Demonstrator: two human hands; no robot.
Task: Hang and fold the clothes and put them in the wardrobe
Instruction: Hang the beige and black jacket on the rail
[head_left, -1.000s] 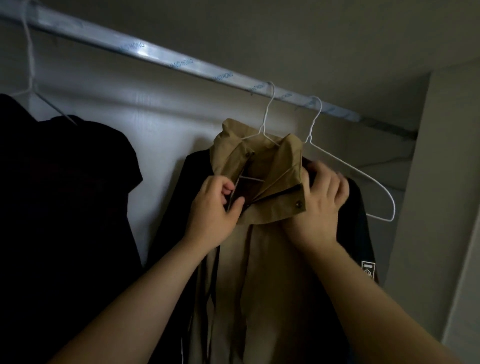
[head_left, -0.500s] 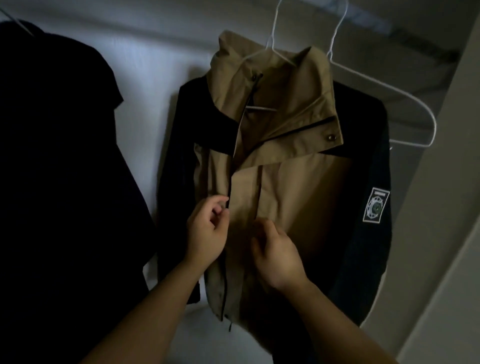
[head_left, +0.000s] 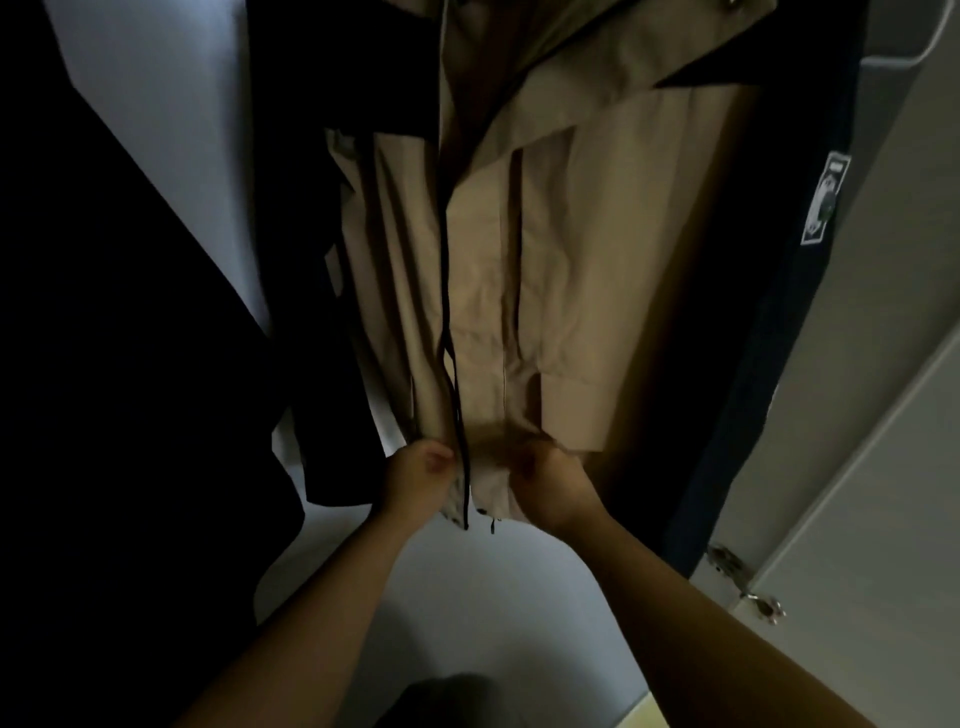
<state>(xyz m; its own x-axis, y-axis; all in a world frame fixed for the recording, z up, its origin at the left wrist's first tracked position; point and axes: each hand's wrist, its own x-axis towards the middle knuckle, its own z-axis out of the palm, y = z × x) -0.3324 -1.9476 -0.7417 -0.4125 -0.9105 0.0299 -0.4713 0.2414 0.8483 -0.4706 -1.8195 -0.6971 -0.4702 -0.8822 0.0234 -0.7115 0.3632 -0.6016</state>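
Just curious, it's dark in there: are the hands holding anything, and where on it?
The left hand and right hand grip the tan jacket at its bottom hem.

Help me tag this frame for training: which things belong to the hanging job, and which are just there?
In the job: tan jacket, left hand and right hand, both gripping its bottom hem.
Just there: dark garment on the left, door hinge.

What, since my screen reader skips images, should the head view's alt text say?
A person's left hand and right hand each grip the bottom hem of a tan fabric jacket with dark navy sleeves, either side of its black zipper. It hangs beside a black garment in a dim wardrobe.
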